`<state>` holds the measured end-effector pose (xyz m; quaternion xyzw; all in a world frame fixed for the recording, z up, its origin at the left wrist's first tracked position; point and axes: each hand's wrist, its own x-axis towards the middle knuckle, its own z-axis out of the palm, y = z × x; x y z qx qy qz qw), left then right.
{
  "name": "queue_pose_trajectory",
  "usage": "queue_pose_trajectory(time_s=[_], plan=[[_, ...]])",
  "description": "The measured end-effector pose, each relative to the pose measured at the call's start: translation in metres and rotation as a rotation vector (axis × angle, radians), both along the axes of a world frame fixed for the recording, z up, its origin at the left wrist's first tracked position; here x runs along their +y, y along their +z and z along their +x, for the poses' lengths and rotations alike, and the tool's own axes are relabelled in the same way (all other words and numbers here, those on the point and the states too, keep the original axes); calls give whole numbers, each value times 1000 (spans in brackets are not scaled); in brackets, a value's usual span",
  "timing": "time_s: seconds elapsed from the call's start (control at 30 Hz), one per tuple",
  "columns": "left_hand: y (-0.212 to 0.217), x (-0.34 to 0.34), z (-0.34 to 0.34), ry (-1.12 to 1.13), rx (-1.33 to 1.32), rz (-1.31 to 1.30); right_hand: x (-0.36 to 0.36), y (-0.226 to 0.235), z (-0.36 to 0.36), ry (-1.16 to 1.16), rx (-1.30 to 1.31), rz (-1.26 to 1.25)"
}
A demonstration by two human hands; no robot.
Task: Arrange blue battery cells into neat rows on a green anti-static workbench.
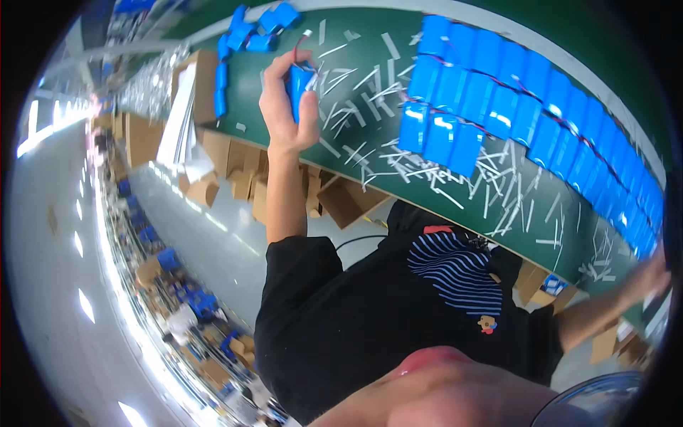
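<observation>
My left hand [277, 107] is closed around a blue shrink-wrapped battery pack [300, 89] above the green table, thumb on one side and fingers on the other. Red and black leads with a white connector [307, 33] stick up from the pack's far end. At the far right edge of the picture, my right hand [653, 274] is low by the end of the rows of packs. Blur and the picture's rim hide its fingers, so what it touches does not show. Long rows of blue battery packs [501, 107] lie side by side, their dark leads running between them.
Many white strips [491, 178] lie scattered over the green tabletop [348, 153]. Several loose blue packs [242, 32] sit at the far left. White sheets [178, 128] and a cardboard box [206, 85] stand at the table's left end. Open cartons [348, 199] are below the near edge.
</observation>
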<state>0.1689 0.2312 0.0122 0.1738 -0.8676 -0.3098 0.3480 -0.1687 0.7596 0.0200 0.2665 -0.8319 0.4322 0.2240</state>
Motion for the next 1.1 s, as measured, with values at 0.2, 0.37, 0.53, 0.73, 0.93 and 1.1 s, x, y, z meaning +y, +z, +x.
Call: queue_pose_trajectory(time_s=[0.2,0.37,0.53,0.73,0.93,1.1], plan=[[25,50,-129,-612,168,-226,-211,43,99,751,-290,-207],[12,86,-160,-690,218,-302,-236,49,100,733,-396,-282],[-8,81,-154,-624,165,-353,-239,16,98,732,-495,-274],[-21,74,-148,-500,123,-300,-240,12,104,701,-368,-227],[-22,47,-152,-331,197,-26,-212,21,63,612,-377,-53],[-21,47,-151,-303,154,-170,-213,16,-70,451,-634,395]])
